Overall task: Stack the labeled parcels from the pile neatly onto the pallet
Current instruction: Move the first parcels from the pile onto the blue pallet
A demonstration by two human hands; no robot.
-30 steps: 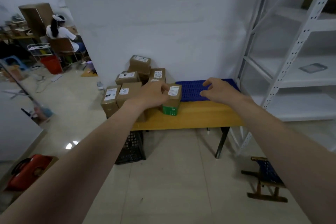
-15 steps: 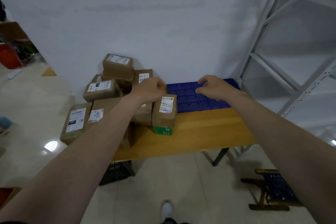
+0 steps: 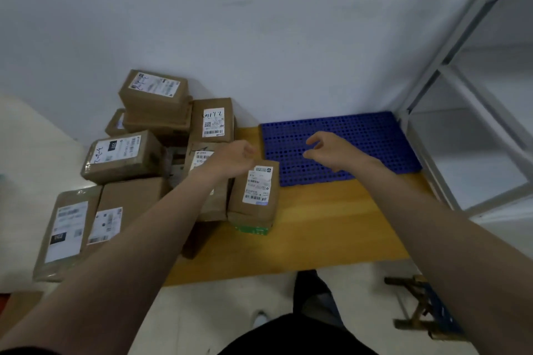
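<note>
Brown cardboard parcels (image 3: 150, 153) with white printed labels piled at left end of my wooden table (image 3: 317, 225). Perforated blue plastic pallet (image 3: 375, 135) lies bare against wall. My left hand (image 3: 230, 157) hovers over upright parcel (image 3: 255, 193), fingers loosely curled, gripping nothing. Right hand (image 3: 331, 150) half-open above pallet.

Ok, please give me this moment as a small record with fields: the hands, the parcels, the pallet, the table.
left hand: empty, above the pile's right edge
right hand: open, empty, over the pallet
parcels: brown labeled boxes piled on the left
nearest parcel: upright beside the pallet
pallet: blue, no parcels on it
table: wooden
</note>
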